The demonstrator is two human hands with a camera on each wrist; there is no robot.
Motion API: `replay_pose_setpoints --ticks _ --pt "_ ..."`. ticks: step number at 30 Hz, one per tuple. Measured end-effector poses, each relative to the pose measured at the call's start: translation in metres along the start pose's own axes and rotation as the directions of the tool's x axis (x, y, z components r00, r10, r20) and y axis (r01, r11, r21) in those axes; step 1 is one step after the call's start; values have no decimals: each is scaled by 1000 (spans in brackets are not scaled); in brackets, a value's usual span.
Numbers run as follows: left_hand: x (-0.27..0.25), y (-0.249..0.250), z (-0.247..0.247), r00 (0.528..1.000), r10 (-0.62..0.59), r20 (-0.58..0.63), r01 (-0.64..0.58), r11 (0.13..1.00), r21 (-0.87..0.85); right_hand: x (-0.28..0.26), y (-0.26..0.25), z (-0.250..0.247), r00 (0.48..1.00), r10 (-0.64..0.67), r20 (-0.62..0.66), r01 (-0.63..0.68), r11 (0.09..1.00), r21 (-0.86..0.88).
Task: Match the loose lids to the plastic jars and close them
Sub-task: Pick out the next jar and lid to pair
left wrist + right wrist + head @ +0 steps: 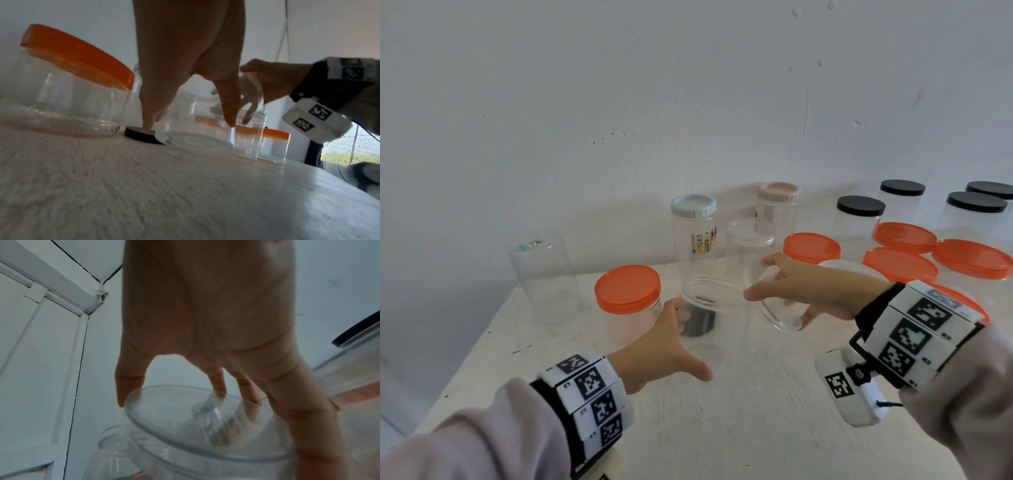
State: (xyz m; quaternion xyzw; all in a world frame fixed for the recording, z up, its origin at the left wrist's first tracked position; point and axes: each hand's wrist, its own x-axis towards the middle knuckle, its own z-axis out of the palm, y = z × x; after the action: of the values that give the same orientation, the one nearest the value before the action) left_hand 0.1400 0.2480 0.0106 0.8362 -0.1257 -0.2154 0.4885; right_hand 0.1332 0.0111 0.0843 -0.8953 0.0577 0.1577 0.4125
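L hand (664, 346), frame center, fingers and thumb wrapped round open clear jar (709, 318) standing on white table (722, 428). R hand (811, 287), center-right, pinches tilted clear lid (770, 301) just beside jar mouth. Black lid (141, 134) flat behind jar. Orange-lidded jar (628, 301) left of it.

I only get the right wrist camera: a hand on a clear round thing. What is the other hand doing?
Observer: The left hand holds an open clear jar standing on the white table.
Visitor: Anything lying near that jar?
Observer: A loose black lid lies flat behind it, under the left fingertips.
Visitor: Is my round thing on that jar?
Observer: No. It is a clear lid, which the right hand holds tilted, to the right of the jar's mouth.
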Motion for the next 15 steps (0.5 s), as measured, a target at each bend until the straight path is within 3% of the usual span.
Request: replay_pose_setpoints --ticks 8,15 --pt "9 -3 3 1000 21 9 -21 1000 -6 2 -24 4 991 -134 29 137 964 -227" --pt "15 -4 3 994 102 30 -99 992 -74 8 -50 8 980 -157 122 198 836 -511"
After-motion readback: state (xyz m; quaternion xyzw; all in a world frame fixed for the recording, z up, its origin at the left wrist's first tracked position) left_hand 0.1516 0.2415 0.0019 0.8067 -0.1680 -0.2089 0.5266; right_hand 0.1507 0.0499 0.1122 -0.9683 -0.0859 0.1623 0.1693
